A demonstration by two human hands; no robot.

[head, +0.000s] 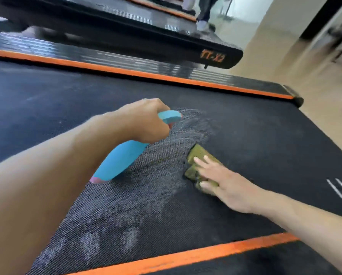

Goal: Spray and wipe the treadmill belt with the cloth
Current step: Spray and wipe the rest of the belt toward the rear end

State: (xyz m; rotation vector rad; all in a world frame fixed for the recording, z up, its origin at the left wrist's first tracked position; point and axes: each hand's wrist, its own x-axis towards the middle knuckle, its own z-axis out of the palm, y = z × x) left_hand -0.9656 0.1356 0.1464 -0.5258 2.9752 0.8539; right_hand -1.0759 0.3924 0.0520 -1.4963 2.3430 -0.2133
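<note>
A left hand grips a blue spray bottle over the black treadmill belt, glistening with wet streaks mid-deck. The right hand, fingers flat, presses an olive cloth beside the patch. Orange side strips border the belt.

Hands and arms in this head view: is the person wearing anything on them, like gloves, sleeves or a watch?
Nothing shows on them. The left hand and right hand are bare, without gloves or rings visible. Both forearms are bare as far as the frame shows: no sleeves, watch or bands.

left hand bare | right hand bare | forearms unsleeved
</note>
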